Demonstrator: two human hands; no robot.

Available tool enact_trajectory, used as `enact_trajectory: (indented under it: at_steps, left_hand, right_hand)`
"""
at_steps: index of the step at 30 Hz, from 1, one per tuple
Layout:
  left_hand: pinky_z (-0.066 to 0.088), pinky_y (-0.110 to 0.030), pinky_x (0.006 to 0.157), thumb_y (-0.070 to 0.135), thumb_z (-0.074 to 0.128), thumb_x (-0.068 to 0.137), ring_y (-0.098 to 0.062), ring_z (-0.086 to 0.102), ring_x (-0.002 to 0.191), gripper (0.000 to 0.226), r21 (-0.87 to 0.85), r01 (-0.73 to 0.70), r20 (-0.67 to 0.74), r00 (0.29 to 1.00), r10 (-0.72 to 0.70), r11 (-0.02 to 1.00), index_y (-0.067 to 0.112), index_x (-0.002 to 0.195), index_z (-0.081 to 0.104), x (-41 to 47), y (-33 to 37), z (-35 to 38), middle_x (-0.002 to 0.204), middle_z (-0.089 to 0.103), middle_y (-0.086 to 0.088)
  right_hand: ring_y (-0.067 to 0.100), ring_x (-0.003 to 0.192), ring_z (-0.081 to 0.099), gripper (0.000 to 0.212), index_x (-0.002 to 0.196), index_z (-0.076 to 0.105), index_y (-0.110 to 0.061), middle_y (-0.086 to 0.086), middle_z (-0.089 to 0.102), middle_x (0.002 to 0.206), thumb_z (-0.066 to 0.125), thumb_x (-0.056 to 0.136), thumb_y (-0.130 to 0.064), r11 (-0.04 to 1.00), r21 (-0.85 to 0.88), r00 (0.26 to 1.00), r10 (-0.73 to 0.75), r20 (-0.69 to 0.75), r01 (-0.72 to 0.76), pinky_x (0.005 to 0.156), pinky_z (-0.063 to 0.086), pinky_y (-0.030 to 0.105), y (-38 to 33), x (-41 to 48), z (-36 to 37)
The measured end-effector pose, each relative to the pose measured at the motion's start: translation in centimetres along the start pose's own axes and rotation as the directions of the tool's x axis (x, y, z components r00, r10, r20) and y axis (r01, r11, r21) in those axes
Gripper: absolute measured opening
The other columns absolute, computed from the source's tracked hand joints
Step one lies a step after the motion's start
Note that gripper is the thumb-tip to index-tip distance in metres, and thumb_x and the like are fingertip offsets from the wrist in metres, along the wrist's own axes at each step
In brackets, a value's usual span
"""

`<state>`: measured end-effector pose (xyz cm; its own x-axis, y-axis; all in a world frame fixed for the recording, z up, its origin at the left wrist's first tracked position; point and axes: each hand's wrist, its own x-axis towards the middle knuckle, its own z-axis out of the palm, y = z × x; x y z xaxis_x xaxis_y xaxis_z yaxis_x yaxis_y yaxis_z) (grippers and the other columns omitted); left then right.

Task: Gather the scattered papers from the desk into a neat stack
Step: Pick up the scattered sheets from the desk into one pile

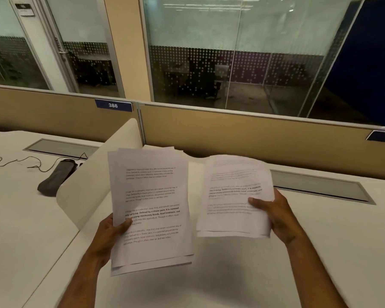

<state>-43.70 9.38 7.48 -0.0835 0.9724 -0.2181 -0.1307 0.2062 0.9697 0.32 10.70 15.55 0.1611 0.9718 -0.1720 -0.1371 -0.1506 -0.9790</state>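
I hold two bunches of printed white papers above the white desk [220,274]. My left hand [111,234] grips the left bunch of papers [151,207] at its left edge, thumb on the top sheet; the sheets are fanned slightly and unevenly at the bottom. My right hand [273,214] grips the right bunch of papers [233,196] at its right edge, thumb on top. That bunch is blurred and curls at the top. The two bunches are apart, side by side, with a narrow gap between them.
A curved white divider [91,181] separates this desk from the one on the left, where a dark pouch [56,176] and a thin cable [13,162] lie. A tan partition [253,134] backs the desk, with a grey cable tray lid [320,185] below it.
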Motion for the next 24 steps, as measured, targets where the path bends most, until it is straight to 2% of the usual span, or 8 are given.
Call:
enact_trajectory:
  at_steps: [2, 5, 10, 13, 16, 19, 21, 24]
  left_hand:
    - [0.063, -0.035, 0.06, 0.005, 0.069, 0.088, -0.033, 0.078, 0.082, 0.027, -0.008, -0.012, 0.035, 0.999, 0.012, 1.0, 0.008, 0.115, 0.065, 0.4, 0.3, 2.1, 0.099, 0.081, -0.012]
    - [0.064, -0.036, 0.062, 0.006, 0.07, 0.087, -0.033, 0.078, 0.086, 0.029, -0.022, -0.032, 0.099, 0.994, 0.034, 0.999, 0.009, 0.115, 0.066, 0.9, 0.9, 5.7, 0.102, 0.08, -0.012]
    - [0.064, -0.039, 0.065, 0.02, 0.077, 0.079, -0.037, 0.077, 0.09, 0.041, -0.026, -0.043, 0.22, 0.974, 0.047, 0.999, 0.013, 0.118, 0.066, 1.1, 1.5, 11.7, 0.108, 0.078, -0.016]
    - [0.064, -0.042, 0.069, 0.03, 0.079, 0.079, -0.039, 0.076, 0.094, 0.038, -0.016, -0.054, 0.283, 0.958, 0.056, 0.998, 0.025, 0.115, 0.069, 0.6, 1.6, 15.0, 0.111, 0.077, -0.014]
    - [0.063, -0.044, 0.075, 0.04, 0.066, 0.091, -0.037, 0.074, 0.102, 0.024, -0.041, -0.014, 0.294, 0.956, 0.025, 0.999, 0.032, 0.112, 0.073, 0.1, 1.0, 17.9, 0.114, 0.077, -0.011]
    - [0.06, -0.053, 0.086, 0.053, 0.044, 0.101, -0.036, 0.072, 0.109, 0.044, -0.089, 0.038, 0.309, 0.951, -0.008, 0.995, 0.026, 0.123, 0.07, -0.3, 0.2, 20.2, 0.121, 0.075, -0.012]
    - [0.06, -0.055, 0.087, 0.054, 0.052, 0.097, -0.034, 0.072, 0.11, 0.043, -0.047, 0.017, 0.334, 0.942, -0.001, 0.999, 0.025, 0.125, 0.068, -0.9, 0.0, 22.1, 0.123, 0.074, -0.009]
    - [0.063, -0.044, 0.079, 0.039, 0.074, 0.087, -0.032, 0.075, 0.103, 0.032, 0.03, -0.034, 0.361, 0.932, 0.02, 0.999, 0.026, 0.116, 0.072, -1.5, -0.9, 24.4, 0.118, 0.076, -0.01]
  right_hand:
    - [0.03, 0.1, 0.075, 0.049, 0.118, 0.067, -0.018, 0.008, 0.076, 0.114, 0.082, 0.073, -0.005, 0.997, 0.073, 0.998, -0.039, 0.053, 0.035, 0.074, 0.062, 0.038, -1.7, -1.0, -1.4]
    - [0.033, 0.101, 0.074, 0.047, 0.117, 0.067, -0.015, 0.01, 0.076, 0.115, 0.082, 0.073, -0.007, 0.994, 0.107, 0.994, -0.043, 0.095, 0.033, 0.076, 0.062, 0.041, -2.1, -2.0, -1.6]
    - [0.031, 0.097, 0.075, 0.047, 0.116, 0.067, -0.013, 0.01, 0.077, 0.111, 0.083, 0.072, -0.013, 0.997, 0.076, 0.999, 0.008, 0.044, -0.012, 0.077, 0.063, 0.042, 0.5, -2.9, 0.0]
    - [0.028, 0.095, 0.076, 0.043, 0.116, 0.065, -0.015, 0.008, 0.076, 0.113, 0.082, 0.076, -0.014, 0.999, 0.022, 1.0, 0.024, 0.008, -0.024, 0.079, 0.064, 0.043, 2.1, -2.9, -0.3]
    - [0.029, 0.101, 0.073, 0.05, 0.121, 0.057, -0.017, 0.006, 0.073, 0.117, 0.082, 0.078, -0.014, 0.999, 0.016, 0.998, 0.049, -0.026, -0.048, 0.086, 0.061, 0.051, 3.4, -2.8, -1.9]
    - [0.024, 0.101, 0.073, 0.053, 0.121, 0.056, -0.022, 0.002, 0.072, 0.118, 0.083, 0.077, -0.012, 0.999, -0.03, 0.999, 0.029, -0.022, -0.03, 0.085, 0.062, 0.046, 4.1, -2.9, -3.2]
    - [0.022, 0.101, 0.073, 0.053, 0.122, 0.056, -0.026, -0.003, 0.072, 0.118, 0.082, 0.078, -0.013, 0.997, -0.078, 1.0, 0.013, -0.019, -0.014, 0.084, 0.063, 0.042, 4.4, -3.1, -4.3]
    - [0.018, 0.102, 0.071, 0.055, 0.121, 0.054, -0.03, -0.008, 0.07, 0.117, 0.083, 0.077, -0.013, 0.991, -0.13, 1.0, -0.008, -0.009, 0.007, 0.08, 0.063, 0.033, 4.3, -3.2, -6.5]
